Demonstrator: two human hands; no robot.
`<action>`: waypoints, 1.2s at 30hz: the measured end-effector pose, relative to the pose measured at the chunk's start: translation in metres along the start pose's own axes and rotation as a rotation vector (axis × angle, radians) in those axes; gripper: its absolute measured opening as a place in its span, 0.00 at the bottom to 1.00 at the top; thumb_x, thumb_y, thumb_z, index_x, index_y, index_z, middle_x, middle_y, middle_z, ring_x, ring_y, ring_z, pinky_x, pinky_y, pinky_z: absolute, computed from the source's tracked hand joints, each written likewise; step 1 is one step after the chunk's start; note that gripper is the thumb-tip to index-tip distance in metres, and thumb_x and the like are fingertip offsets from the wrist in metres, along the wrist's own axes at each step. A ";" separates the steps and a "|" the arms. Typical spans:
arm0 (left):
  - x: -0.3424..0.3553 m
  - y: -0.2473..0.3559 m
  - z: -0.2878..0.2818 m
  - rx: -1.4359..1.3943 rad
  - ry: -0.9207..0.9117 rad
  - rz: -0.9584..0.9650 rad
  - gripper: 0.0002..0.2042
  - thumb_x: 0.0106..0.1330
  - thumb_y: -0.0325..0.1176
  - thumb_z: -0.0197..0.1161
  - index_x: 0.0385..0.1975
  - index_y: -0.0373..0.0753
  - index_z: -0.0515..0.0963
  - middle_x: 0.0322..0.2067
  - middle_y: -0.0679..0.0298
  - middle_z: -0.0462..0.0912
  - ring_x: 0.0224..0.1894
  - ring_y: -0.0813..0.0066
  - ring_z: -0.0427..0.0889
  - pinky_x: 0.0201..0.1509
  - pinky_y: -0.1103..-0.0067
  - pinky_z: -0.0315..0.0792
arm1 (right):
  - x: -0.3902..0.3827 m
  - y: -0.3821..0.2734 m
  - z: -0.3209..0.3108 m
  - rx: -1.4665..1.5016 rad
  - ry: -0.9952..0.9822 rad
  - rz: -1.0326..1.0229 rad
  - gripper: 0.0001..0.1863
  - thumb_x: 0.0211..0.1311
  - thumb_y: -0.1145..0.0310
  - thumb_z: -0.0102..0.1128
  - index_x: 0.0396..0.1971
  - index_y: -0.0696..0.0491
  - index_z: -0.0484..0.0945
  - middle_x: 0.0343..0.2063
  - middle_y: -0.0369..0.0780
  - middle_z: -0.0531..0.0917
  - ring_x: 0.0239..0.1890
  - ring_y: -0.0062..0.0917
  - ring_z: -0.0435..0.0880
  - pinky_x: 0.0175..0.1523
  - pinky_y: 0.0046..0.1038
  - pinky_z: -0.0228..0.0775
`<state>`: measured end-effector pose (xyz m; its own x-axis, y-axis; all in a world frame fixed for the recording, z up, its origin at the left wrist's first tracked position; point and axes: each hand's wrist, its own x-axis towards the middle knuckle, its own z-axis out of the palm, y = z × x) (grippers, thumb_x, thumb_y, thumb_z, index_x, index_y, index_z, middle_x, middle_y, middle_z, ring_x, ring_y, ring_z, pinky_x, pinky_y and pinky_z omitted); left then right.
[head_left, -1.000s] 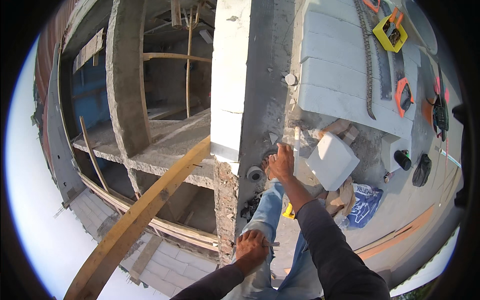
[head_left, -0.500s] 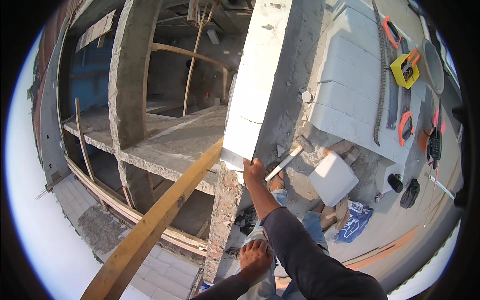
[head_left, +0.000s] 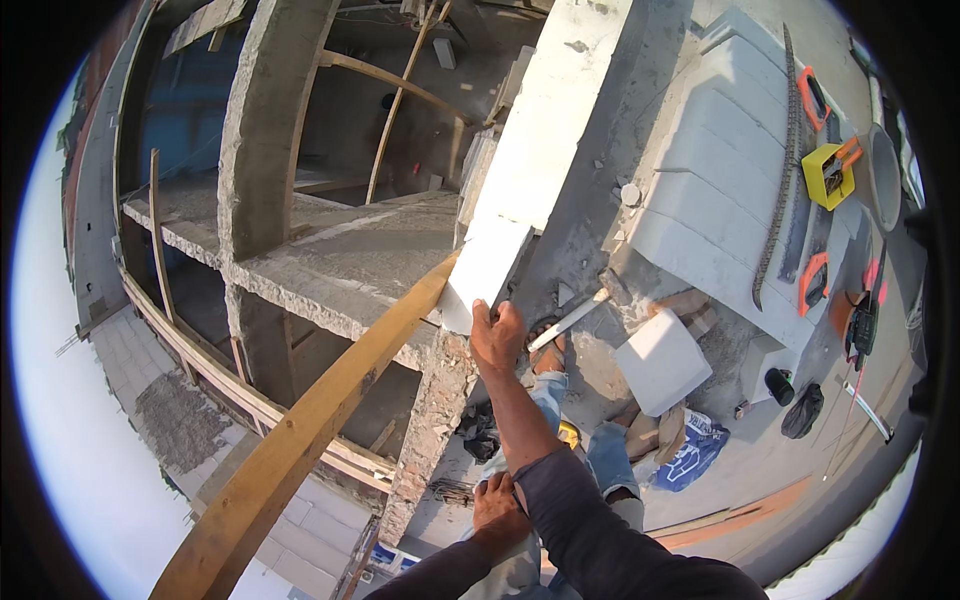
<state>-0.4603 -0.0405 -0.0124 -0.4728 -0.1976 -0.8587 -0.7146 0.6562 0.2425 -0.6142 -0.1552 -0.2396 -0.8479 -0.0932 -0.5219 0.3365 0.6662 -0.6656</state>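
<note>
My right hand [head_left: 497, 335] grips the near end of a white block [head_left: 485, 275] on the broken wall top [head_left: 430, 430], beside a yellow timber beam [head_left: 305, 420]. My left hand [head_left: 500, 515] rests on my jeans at the knee, fingers curled; what it holds, if anything, is hidden by my right arm. A hammer [head_left: 580, 312] with a pale handle lies just right of my right hand, near my sandalled foot. A loose white block [head_left: 665, 362] is further right, with a blue-and-white sack [head_left: 690, 460] below it.
Left, an open concrete frame [head_left: 250, 170] with timber props drops away. Right, stacked white blocks [head_left: 705, 240] bear orange-handled saws [head_left: 812, 280] and a yellow tool box [head_left: 828, 175]. A black bag [head_left: 805, 410] and orange boards [head_left: 740, 510] lie on the floor.
My right hand has moved from near my foot up onto the white block, which now sits slightly out of line with the wall's white top. The view has shifted, sliding the scene about.
</note>
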 end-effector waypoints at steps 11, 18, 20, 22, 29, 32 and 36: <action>0.002 0.003 -0.005 -0.076 0.100 -0.004 0.13 0.65 0.41 0.62 0.43 0.42 0.82 0.48 0.60 0.84 0.56 0.57 0.80 0.59 0.58 0.70 | 0.042 0.033 -0.091 0.033 -0.417 -0.079 0.19 0.66 0.61 0.65 0.28 0.61 0.70 0.24 0.52 0.77 0.28 0.39 0.79 0.38 0.45 0.69; -0.002 0.001 0.005 -0.060 0.048 -0.009 0.15 0.67 0.43 0.60 0.46 0.41 0.83 0.49 0.59 0.84 0.58 0.59 0.78 0.59 0.58 0.68 | -0.007 0.052 -0.179 -0.091 -0.493 -0.095 0.16 0.67 0.63 0.65 0.30 0.61 0.73 0.24 0.49 0.82 0.26 0.38 0.84 0.34 0.40 0.75; -0.002 0.002 0.009 -0.044 0.041 -0.015 0.16 0.67 0.43 0.60 0.47 0.41 0.83 0.50 0.60 0.84 0.59 0.59 0.78 0.60 0.58 0.68 | -0.023 0.064 -0.186 0.030 -0.582 0.057 0.17 0.67 0.62 0.66 0.30 0.61 0.74 0.23 0.47 0.81 0.26 0.35 0.84 0.34 0.38 0.75; -0.003 0.004 0.013 -0.033 0.031 -0.023 0.16 0.68 0.43 0.58 0.48 0.41 0.83 0.51 0.59 0.84 0.59 0.59 0.78 0.61 0.58 0.68 | -0.040 0.075 -0.184 0.143 -0.668 0.239 0.17 0.66 0.61 0.67 0.30 0.61 0.74 0.22 0.46 0.80 0.27 0.33 0.85 0.34 0.37 0.75; -0.009 0.012 0.022 -0.041 -0.006 -0.072 0.16 0.68 0.44 0.60 0.47 0.42 0.84 0.53 0.60 0.83 0.61 0.60 0.76 0.64 0.58 0.67 | -0.088 0.080 -0.158 0.093 -0.813 0.037 0.19 0.67 0.59 0.68 0.30 0.60 0.72 0.22 0.43 0.77 0.25 0.26 0.73 0.33 0.37 0.68; -0.008 0.014 0.025 -0.043 -0.014 -0.070 0.17 0.67 0.45 0.61 0.48 0.42 0.84 0.54 0.61 0.82 0.63 0.59 0.75 0.65 0.58 0.65 | -0.091 0.082 -0.158 0.105 -0.742 0.121 0.21 0.65 0.56 0.67 0.31 0.60 0.73 0.24 0.48 0.78 0.27 0.36 0.78 0.37 0.42 0.71; -0.007 0.016 0.030 -0.006 -0.032 -0.073 0.17 0.67 0.44 0.61 0.48 0.42 0.83 0.54 0.61 0.82 0.63 0.60 0.75 0.66 0.58 0.64 | -0.083 0.106 -0.178 -0.142 -0.532 0.119 0.21 0.64 0.55 0.65 0.32 0.61 0.75 0.29 0.55 0.83 0.33 0.52 0.84 0.41 0.47 0.73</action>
<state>-0.4534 -0.0068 -0.0158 -0.4024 -0.2216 -0.8882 -0.7498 0.6365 0.1809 -0.5814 0.0553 -0.1719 -0.4716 -0.3468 -0.8108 0.3278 0.7846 -0.5263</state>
